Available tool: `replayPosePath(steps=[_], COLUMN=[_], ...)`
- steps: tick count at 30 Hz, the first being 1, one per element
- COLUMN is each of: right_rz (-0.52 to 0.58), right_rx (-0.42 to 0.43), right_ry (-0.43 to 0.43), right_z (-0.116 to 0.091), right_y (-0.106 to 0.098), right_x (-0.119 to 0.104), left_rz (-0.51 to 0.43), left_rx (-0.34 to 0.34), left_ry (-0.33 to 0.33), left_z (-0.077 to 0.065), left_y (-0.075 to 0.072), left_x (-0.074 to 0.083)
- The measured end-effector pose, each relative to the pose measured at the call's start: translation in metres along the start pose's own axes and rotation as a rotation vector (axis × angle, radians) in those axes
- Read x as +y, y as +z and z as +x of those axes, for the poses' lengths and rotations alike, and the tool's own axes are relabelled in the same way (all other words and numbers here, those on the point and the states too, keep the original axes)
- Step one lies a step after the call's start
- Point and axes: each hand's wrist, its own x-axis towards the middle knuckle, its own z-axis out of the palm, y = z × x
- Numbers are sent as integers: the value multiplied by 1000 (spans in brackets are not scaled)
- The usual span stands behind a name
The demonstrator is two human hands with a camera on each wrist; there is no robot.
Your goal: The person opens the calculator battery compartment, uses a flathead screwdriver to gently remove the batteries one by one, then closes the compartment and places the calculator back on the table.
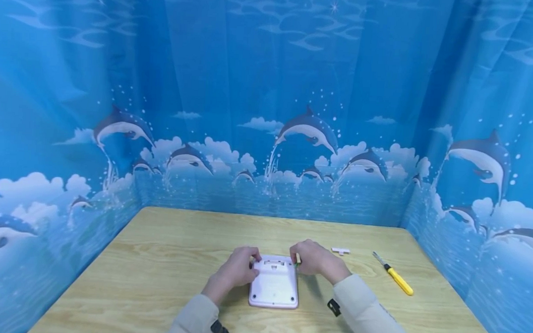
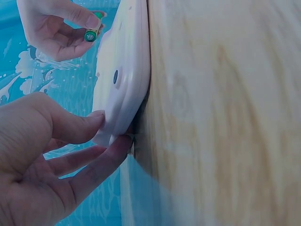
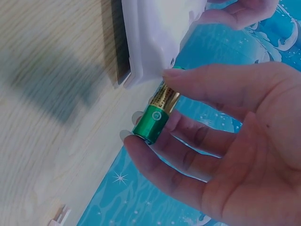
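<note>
The left forearm (image 1: 190,319) and right forearm (image 1: 376,320), both in pale sleeves (image 1: 354,292), slant inward from the bottom of the head view. The left hand (image 1: 237,266) pinches, its thumb (image 2: 75,127) facing bent fingers (image 2: 101,167). Near it but apart, the right hand (image 1: 313,258) angles inward and grips between its own thumb and curled, slightly spread fingers.
</note>
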Motion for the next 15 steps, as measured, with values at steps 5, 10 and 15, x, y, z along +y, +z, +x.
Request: replayPosePath(steps=[5,10,15], right_rz=[1,10,9], right_rx=[-4,-16,-9], right_ry=[4,23,16], right_z=[-1,-1,-2], right_y=[0,-1,-1], right_x=[0,1,3], left_rz=[-3,-1,0], left_rx=[3,1,4], left_ry=[12,10,-2], left_z=[0,0,1], left_y=[1,1,1], left_x=[-1,-1,-1])
